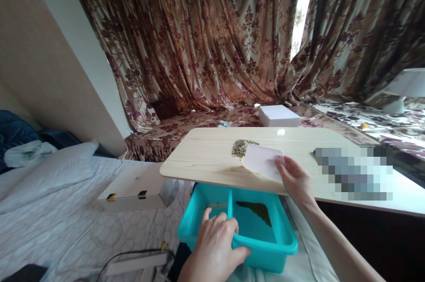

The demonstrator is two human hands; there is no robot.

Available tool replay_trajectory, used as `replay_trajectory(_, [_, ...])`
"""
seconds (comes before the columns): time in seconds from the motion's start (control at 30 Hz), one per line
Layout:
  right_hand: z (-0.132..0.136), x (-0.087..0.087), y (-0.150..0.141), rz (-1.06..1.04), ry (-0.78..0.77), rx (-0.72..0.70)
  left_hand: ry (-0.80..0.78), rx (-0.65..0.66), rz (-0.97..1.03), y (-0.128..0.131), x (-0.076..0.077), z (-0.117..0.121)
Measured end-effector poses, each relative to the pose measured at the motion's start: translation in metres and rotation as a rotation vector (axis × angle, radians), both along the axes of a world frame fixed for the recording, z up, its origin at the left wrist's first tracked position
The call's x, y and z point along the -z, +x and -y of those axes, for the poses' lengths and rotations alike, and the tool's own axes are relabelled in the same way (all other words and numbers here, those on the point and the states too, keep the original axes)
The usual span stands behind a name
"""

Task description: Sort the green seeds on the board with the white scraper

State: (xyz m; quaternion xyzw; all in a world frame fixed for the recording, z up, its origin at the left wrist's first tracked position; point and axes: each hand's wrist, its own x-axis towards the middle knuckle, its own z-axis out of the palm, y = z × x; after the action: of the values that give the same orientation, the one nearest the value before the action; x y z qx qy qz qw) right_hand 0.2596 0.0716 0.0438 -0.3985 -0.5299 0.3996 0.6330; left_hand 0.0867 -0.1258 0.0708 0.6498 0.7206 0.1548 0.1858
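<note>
My right hand (pixel 295 180) pinches a thin white rectangular card (pixel 262 160) at its right end. The card's far left edge touches a pile of small greenish grains (pixel 239 145) on the pale wooden tabletop (pixel 199 153). Below the table's near edge is a turquoise two-compartment bin (pixel 262 251). My left hand (pixel 219 237) grips its near rim and divider, thumb outside. Dark green grains (pixel 259 211) lie in a slanting heap in the right compartment. In the left one, a small pale item shows only partly behind my fingers.
Right on the table lies a blurred-out object (pixel 348 175). A white box (pixel 279 116) stands behind the table, and another white box (pixel 136 184) rests on the bed at left. A cable (pixel 133 253) runs across the bed. Patterned curtains hang behind.
</note>
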Motion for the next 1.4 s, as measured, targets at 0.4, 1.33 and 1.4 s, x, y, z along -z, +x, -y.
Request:
replay_trajectory(0.4, [-0.006, -0.006, -0.01, 0.026, 0.003, -0.04, 0.003, -0.025, -0.018, -0.012, -0.01, 0.0])
replay_trajectory(1.33, [0.017, -0.017, -0.012, 0.019, -0.063, -0.124, 0.04, -0.039, -0.009, -0.029, -0.009, 0.005])
replay_trajectory(1.4, [0.012, -0.016, -0.019, 0.029, -0.053, -0.144, 0.039, -0.043, -0.009, -0.031, -0.009, 0.006])
